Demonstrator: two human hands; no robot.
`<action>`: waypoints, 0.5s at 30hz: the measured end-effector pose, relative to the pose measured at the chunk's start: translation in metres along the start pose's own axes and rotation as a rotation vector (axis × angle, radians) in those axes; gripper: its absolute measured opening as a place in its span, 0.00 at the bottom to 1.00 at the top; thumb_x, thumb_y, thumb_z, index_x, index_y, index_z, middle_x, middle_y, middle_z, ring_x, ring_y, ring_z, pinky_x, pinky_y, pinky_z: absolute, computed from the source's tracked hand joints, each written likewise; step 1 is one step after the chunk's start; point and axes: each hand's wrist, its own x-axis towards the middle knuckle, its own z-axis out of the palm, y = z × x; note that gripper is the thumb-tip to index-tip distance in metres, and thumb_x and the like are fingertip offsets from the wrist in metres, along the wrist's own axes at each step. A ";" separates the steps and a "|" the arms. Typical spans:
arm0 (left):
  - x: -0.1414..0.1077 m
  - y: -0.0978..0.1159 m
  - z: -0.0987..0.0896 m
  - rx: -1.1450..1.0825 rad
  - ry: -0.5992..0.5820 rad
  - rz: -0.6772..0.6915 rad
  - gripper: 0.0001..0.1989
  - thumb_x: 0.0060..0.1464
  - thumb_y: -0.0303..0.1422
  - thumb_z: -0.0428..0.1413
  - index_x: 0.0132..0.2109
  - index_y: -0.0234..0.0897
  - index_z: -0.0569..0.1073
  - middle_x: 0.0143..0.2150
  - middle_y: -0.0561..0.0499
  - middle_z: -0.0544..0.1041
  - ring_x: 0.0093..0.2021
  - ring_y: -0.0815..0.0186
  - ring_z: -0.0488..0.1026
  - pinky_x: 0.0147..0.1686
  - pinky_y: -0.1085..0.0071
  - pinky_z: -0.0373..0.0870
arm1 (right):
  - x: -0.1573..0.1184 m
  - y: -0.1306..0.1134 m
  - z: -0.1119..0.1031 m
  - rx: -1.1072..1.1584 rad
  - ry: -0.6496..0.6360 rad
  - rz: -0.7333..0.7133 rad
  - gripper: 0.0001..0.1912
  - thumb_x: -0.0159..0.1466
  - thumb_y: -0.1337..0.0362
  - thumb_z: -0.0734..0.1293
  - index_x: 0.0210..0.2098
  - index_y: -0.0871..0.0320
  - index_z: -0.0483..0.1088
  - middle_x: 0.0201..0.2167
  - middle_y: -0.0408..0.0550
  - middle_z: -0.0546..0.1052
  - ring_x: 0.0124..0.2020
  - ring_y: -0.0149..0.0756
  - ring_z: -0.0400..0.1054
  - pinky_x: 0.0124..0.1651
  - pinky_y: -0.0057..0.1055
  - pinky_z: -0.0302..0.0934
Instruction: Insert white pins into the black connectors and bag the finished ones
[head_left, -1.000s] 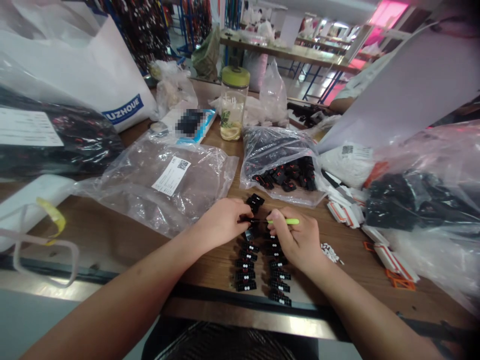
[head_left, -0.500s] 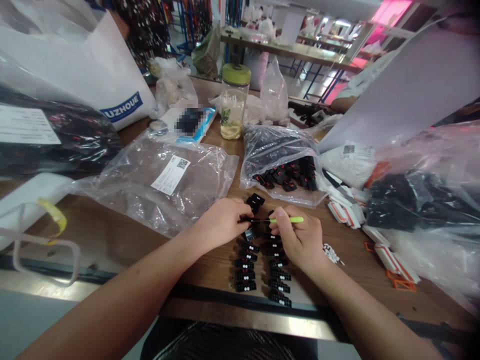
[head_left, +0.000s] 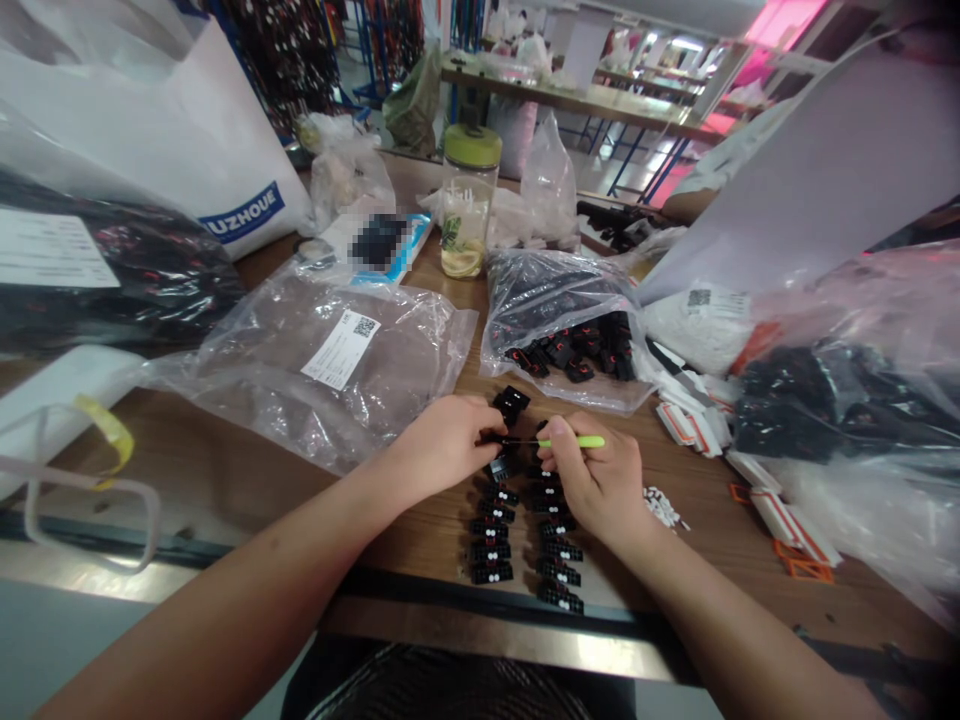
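Observation:
My left hand (head_left: pixel 450 440) pinches a small black plastic connector (head_left: pixel 491 438) between thumb and fingers, most of it hidden by them. In my right hand (head_left: pixel 596 470) is a small screwdriver (head_left: pixel 581 441) with a yellow-green handle and a thin dark shaft. Its shaft points left, and the tip meets the connector or sits right at it; I cannot tell which. Beyond my left fingers lies another black connector (head_left: pixel 511 400). Below the hands, two rows of black connectors with white dots, a left row (head_left: pixel 491 553) and a right row (head_left: pixel 560 551), run towards the table's front edge.
A clear bag of black connectors (head_left: pixel 566 320) lies ahead, beside a flattened clear bag (head_left: pixel 405 350). Small white pieces (head_left: pixel 663 507) are heaped right of my right hand. A green-lidded bottle (head_left: pixel 470 205) stands behind. White-and-orange parts (head_left: pixel 787 520) and filled bags flank the right side.
My right hand and the screwdriver have shifted very slightly left, towards the connector. My left hand has stayed in place.

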 end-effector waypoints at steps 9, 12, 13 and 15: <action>0.001 0.000 0.000 0.045 -0.010 -0.026 0.06 0.55 0.26 0.60 0.40 0.38 0.80 0.37 0.51 0.79 0.36 0.64 0.75 0.37 0.69 0.69 | 0.005 -0.011 -0.005 -0.107 -0.070 -0.143 0.17 0.71 0.63 0.60 0.26 0.57 0.67 0.20 0.41 0.70 0.21 0.28 0.64 0.27 0.28 0.57; 0.002 -0.004 -0.001 0.082 0.032 -0.038 0.08 0.56 0.26 0.59 0.43 0.38 0.79 0.40 0.50 0.79 0.39 0.63 0.75 0.40 0.68 0.70 | 0.001 -0.007 -0.011 -0.038 0.051 -0.074 0.14 0.71 0.62 0.61 0.29 0.57 0.71 0.22 0.42 0.74 0.22 0.29 0.68 0.28 0.28 0.61; 0.003 -0.005 -0.001 0.093 0.052 -0.045 0.09 0.56 0.26 0.59 0.44 0.38 0.79 0.41 0.49 0.79 0.40 0.63 0.76 0.42 0.67 0.70 | 0.000 -0.006 -0.013 -0.019 0.068 -0.047 0.14 0.71 0.62 0.61 0.30 0.57 0.72 0.22 0.42 0.75 0.22 0.29 0.69 0.27 0.28 0.62; 0.003 -0.005 -0.004 0.100 0.097 -0.060 0.10 0.56 0.27 0.59 0.46 0.39 0.79 0.43 0.49 0.80 0.41 0.63 0.75 0.44 0.67 0.70 | -0.003 -0.006 -0.017 -0.006 0.040 -0.020 0.15 0.70 0.61 0.61 0.30 0.57 0.73 0.21 0.42 0.74 0.21 0.29 0.68 0.26 0.28 0.61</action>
